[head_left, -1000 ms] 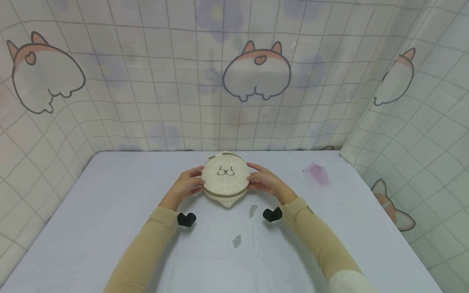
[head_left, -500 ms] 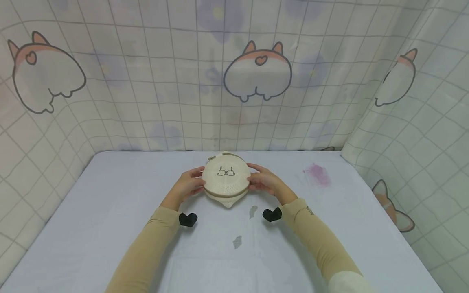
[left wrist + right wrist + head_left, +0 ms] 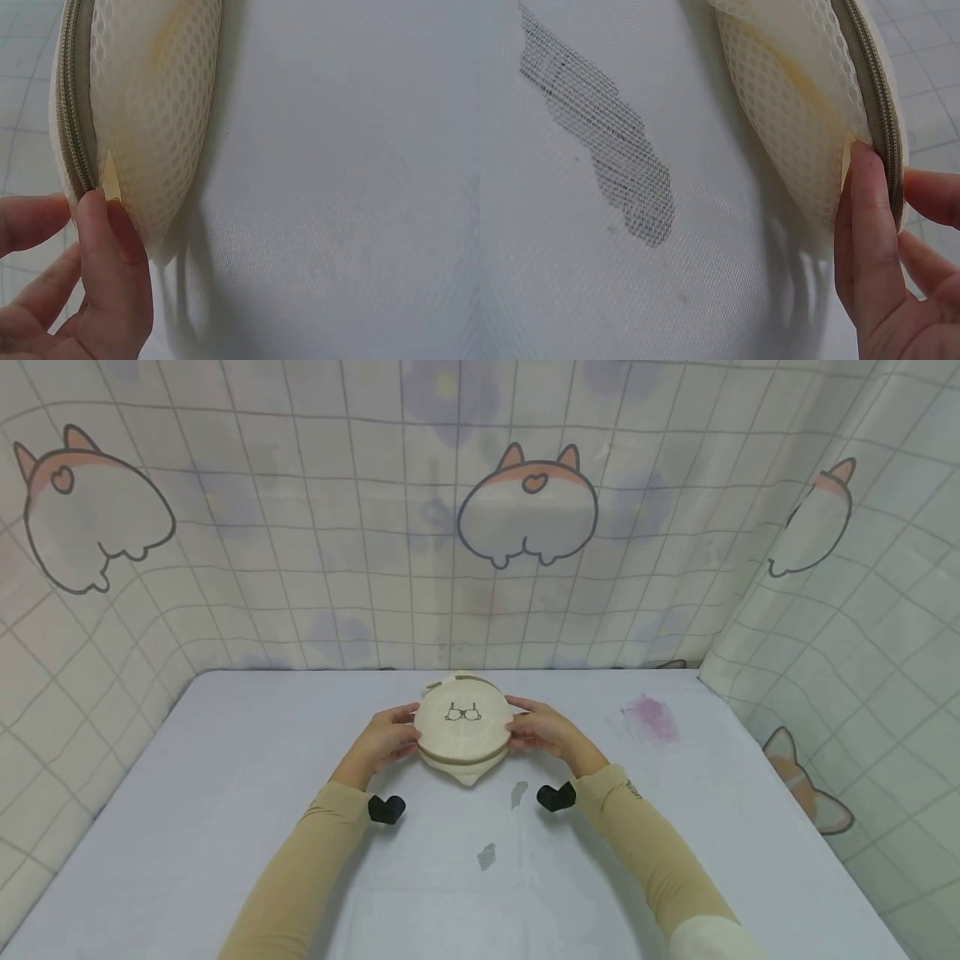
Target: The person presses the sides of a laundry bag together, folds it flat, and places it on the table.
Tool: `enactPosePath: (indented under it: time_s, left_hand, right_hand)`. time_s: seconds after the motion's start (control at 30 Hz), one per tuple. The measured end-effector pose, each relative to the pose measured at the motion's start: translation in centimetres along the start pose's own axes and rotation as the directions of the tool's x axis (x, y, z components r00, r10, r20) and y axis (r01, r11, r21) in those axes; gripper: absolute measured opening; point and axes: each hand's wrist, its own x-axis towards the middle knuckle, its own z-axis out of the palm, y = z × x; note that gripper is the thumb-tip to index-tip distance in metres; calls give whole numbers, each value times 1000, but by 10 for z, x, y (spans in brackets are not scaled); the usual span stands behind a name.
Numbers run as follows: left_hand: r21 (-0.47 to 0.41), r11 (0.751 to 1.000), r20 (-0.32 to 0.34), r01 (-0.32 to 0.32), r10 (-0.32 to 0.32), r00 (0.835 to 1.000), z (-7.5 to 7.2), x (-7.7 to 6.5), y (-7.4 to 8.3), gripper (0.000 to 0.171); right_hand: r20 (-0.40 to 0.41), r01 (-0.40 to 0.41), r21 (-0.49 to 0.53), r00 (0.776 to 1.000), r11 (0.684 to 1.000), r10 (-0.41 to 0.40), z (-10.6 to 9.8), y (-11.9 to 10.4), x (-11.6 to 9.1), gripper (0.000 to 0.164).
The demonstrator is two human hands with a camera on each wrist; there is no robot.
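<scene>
A round cream mesh laundry bag (image 3: 462,735) with a small bra drawing on its top is at the far middle of the table. My left hand (image 3: 381,742) pinches its left edge, and my right hand (image 3: 549,732) pinches the right edge. In the left wrist view, thumb and fingers (image 3: 105,255) hold the rim by the brown zipper (image 3: 73,97), which is closed along the part that shows. The right wrist view has the bag's honeycomb mesh side (image 3: 780,97) sagging below the rim, with fingers (image 3: 874,232) against the zipper edge.
The white-covered table (image 3: 225,827) has two grey patches, one of them a worn patch (image 3: 487,857), and a pink stain (image 3: 651,718) to the right. A tiled-pattern curtain (image 3: 337,527) with corgi drawings borders the back and sides. Black wrist pieces (image 3: 387,810) stick out at both cuffs.
</scene>
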Motion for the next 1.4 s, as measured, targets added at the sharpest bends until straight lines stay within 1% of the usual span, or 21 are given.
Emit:
enactPosePath:
  time_s: [0.23,0.43,0.63,0.73,1.0,1.17,1.4]
  left_hand:
    - [9,1000,-7,19,-18,1000,0,-1,1,69]
    - [18,1000,-1,19,-19,1000,2,-4,3,69]
    - [13,1000,-7,20,-20,1000,0,-2,3,68]
    - [14,1000,2,16,-16,1000,-2,-1,3,69]
    - [-2,1000,22,-1,1,1000,-1,-2,2,69]
    - [9,1000,17,0,0,1000,-1,-3,2,69]
    - [10,1000,18,-2,2,1000,0,-2,2,69]
  right_hand:
    - [3,-15,-11,1000,1000,15,-1,0,3,72]
    - [-1,-21,-27,1000,999,21,-1,0,4,72]
    - [4,-14,-23,1000,1000,14,0,-2,5,74]
    - [0,-15,-28,1000,999,15,0,-3,4,74]
    - [-33,-29,-96,999,995,26,1,-8,3,73]
    - [-35,-31,-131,999,991,27,-1,-7,3,75]
    - [-34,-27,-153,999,988,22,0,-9,3,76]
